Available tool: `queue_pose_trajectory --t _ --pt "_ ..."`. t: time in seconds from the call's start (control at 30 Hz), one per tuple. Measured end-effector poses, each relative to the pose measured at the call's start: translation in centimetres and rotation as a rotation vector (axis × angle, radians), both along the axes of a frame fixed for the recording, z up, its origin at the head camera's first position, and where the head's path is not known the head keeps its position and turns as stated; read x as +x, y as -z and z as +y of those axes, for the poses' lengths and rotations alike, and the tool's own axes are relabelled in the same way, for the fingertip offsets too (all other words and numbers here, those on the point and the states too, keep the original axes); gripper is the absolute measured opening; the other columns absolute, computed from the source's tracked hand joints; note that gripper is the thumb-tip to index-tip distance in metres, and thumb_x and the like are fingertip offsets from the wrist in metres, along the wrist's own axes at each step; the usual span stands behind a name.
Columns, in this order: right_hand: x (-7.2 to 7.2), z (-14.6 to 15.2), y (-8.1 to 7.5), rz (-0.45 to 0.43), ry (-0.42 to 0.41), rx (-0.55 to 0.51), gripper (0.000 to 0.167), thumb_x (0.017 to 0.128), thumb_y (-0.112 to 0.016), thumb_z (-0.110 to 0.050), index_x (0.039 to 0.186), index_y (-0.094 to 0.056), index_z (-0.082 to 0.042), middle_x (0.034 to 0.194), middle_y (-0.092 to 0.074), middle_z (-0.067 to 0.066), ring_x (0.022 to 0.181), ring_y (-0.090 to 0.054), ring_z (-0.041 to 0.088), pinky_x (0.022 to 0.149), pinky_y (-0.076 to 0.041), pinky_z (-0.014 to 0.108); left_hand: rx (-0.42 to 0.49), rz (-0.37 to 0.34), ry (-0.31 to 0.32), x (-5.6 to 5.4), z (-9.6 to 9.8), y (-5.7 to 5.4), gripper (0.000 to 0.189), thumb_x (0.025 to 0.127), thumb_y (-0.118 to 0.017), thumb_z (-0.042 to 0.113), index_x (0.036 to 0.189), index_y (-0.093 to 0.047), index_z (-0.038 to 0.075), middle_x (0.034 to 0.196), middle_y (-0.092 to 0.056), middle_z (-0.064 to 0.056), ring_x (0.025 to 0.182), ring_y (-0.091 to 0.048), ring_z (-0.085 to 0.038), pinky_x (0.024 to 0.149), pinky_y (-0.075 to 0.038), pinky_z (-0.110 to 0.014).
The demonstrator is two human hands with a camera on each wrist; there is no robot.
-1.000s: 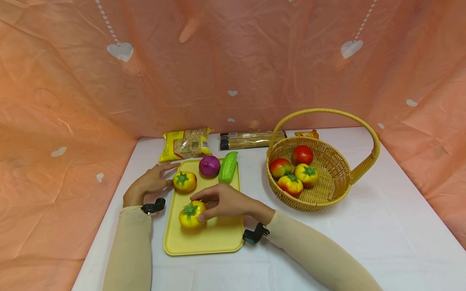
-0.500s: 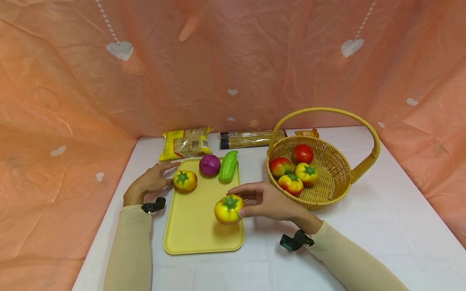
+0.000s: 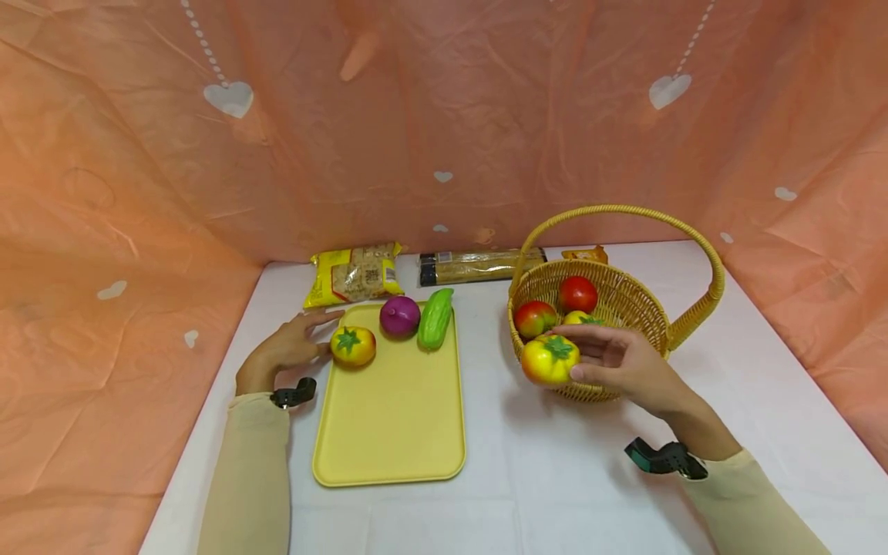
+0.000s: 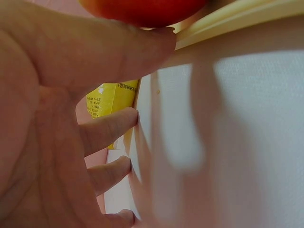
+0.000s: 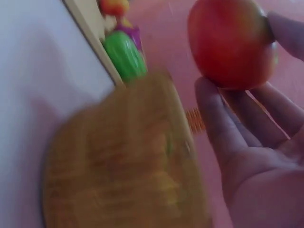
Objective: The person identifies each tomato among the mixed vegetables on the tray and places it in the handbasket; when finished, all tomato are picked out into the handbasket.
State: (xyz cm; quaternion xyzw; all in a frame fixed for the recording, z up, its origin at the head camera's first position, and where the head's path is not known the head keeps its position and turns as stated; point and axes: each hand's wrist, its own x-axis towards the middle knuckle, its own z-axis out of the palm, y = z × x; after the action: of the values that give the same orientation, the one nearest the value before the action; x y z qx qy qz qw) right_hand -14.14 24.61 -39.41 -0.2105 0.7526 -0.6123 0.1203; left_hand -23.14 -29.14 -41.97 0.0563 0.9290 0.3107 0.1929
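In the head view, my right hand (image 3: 627,368) pinches a yellow-and-red tomato (image 3: 549,361) with a green leafy top at the near left rim of the wicker basket (image 3: 641,308). The right wrist view shows the held tomato (image 5: 232,45) between thumb and fingers, above the basket wall. Inside the basket lie a red tomato (image 3: 578,294), a red-green fruit (image 3: 535,319) and a partly hidden yellow tomato (image 3: 579,317). My left hand (image 3: 287,347) rests at the left edge of the yellow tray (image 3: 388,432), fingers extended, its thumb by another yellow-red tomato (image 3: 354,347).
A purple onion-like vegetable (image 3: 399,317) and a green gourd-like vegetable (image 3: 435,320) lie at the tray's far end. Behind stand a yellow food bag (image 3: 354,275), a noodle-like pack (image 3: 479,267) and a small orange packet (image 3: 585,255). The basket's tall handle (image 3: 617,210) arches overhead.
My right hand has carried the tomato rightward from over the tray to the basket's near rim. The left hand and the things on the tray have stayed put.
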Motion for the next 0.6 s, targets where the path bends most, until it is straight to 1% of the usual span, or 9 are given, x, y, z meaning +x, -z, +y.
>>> queue_pose_trajectory --t 0.1,0.2,0.27,0.37,0.47,0.53,0.6 --pt "0.1 1.8 -0.5 0.029 0.052 0.069 0.050 0.102 -0.072 0.000 0.151 -0.062 0.002 0.145 -0.071 -0.011 0.128 -0.071 0.004 0.102 -0.060 0.020 -0.011 -0.017 -0.019 0.0 0.1 0.0 0.078 0.096 -0.072 0.016 0.169 -0.044 0.019 0.177 -0.025 -0.030 0.163 -0.018 -0.059 0.128 -0.017 -0.080" --pt "0.1 3.0 -0.8 0.055 0.097 0.141 0.048 0.103 -0.074 -0.004 0.150 -0.064 -0.001 0.142 -0.072 -0.013 0.125 -0.071 0.002 0.102 -0.058 0.017 -0.021 -0.019 -0.018 0.0 0.2 0.0 0.079 0.097 -0.072 0.017 0.170 -0.043 0.019 0.177 -0.025 -0.031 0.163 -0.018 -0.059 0.128 -0.017 -0.080" --pt "0.1 3.5 -0.9 0.063 0.122 0.191 0.048 0.103 -0.076 -0.008 0.149 -0.065 -0.003 0.142 -0.072 -0.011 0.124 -0.071 0.001 0.101 -0.058 0.015 -0.023 -0.020 -0.018 0.0 0.2 0.0 0.079 0.097 -0.071 0.017 0.170 -0.043 0.019 0.177 -0.025 -0.031 0.163 -0.018 -0.059 0.128 -0.017 -0.080" --pt "0.0 4.1 -1.0 0.058 0.137 0.252 0.049 0.101 -0.079 -0.012 0.148 -0.067 -0.007 0.146 -0.071 0.001 0.122 -0.071 -0.002 0.099 -0.058 0.015 -0.024 -0.022 -0.016 0.0 0.2 0.0 0.078 0.097 -0.070 0.016 0.170 -0.043 0.019 0.177 -0.025 -0.031 0.163 -0.018 -0.059 0.128 -0.016 -0.080" --pt "-0.2 4.5 -1.0 0.060 0.130 0.315 0.050 0.100 -0.082 -0.016 0.147 -0.068 -0.008 0.149 -0.067 0.015 0.121 -0.071 -0.002 0.096 -0.060 0.016 -0.024 -0.021 -0.016 0.0 0.2 0.0 0.078 0.096 -0.071 0.016 0.170 -0.043 0.019 0.177 -0.025 -0.031 0.163 -0.018 -0.059 0.129 -0.016 -0.080" --pt "-0.3 4.6 -1.0 0.061 0.118 0.349 0.050 0.099 -0.083 -0.018 0.147 -0.069 -0.008 0.149 -0.066 0.020 0.120 -0.073 0.002 0.094 -0.061 0.017 -0.022 -0.023 -0.020 0.0 0.2 0.0 0.078 0.096 -0.071 0.017 0.170 -0.043 0.019 0.177 -0.024 -0.031 0.163 -0.017 -0.059 0.129 -0.015 -0.080" --pt "-0.5 4.5 -0.9 0.072 0.104 0.383 0.050 0.098 -0.084 -0.019 0.145 -0.070 -0.007 0.148 -0.066 0.021 0.121 -0.075 0.009 0.093 -0.061 0.017 -0.024 -0.025 -0.023 0.1 0.2 0.0 0.079 0.096 -0.071 0.017 0.170 -0.043 0.020 0.178 -0.024 -0.031 0.163 -0.017 -0.059 0.128 -0.015 -0.080"
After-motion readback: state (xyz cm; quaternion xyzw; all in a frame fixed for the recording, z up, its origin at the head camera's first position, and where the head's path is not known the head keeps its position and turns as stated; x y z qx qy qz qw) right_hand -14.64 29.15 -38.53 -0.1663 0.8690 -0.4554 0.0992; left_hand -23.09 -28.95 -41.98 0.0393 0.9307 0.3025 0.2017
